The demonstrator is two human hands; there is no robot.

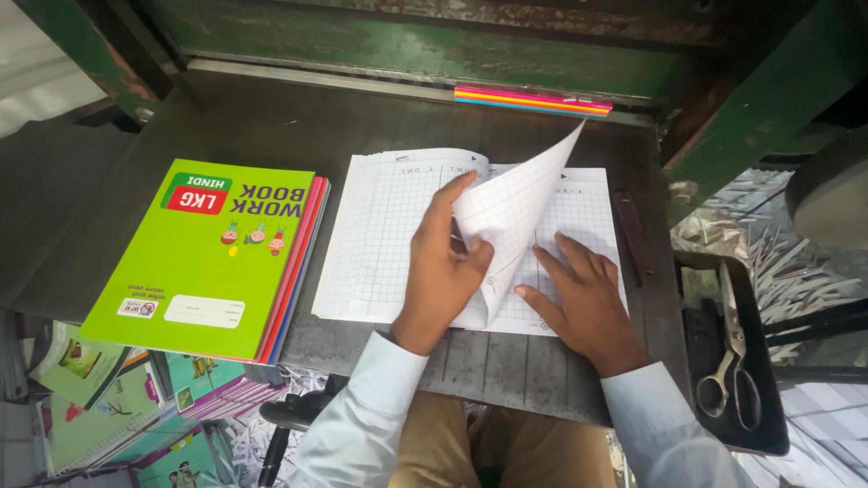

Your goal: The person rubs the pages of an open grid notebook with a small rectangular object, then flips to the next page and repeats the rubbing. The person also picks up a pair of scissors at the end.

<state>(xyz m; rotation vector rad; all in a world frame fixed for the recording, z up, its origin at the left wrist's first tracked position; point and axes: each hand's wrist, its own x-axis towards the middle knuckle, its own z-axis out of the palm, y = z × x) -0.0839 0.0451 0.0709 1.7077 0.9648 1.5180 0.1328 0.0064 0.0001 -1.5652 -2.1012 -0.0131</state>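
Open gridded workbook (380, 244), frame centre, on dark table (506, 361) | left hand (438, 271) pinches lifted page (520, 203); right hand (588, 303) flat, fingers spread, pressing pages | paper light, floppy, tears easily: grip page edge | green workbook stack (208, 258) left; scissors (734, 361) right.

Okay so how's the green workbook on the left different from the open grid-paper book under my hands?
The green workbook lies shut, its bright cover up; the open grid-paper book shows white squared pages. The green workbook tops a stack of coloured books and is untouched; the open book lies alone, with the left hand lifting a page and the right hand pressing flat on it. Both rest on the dark table.
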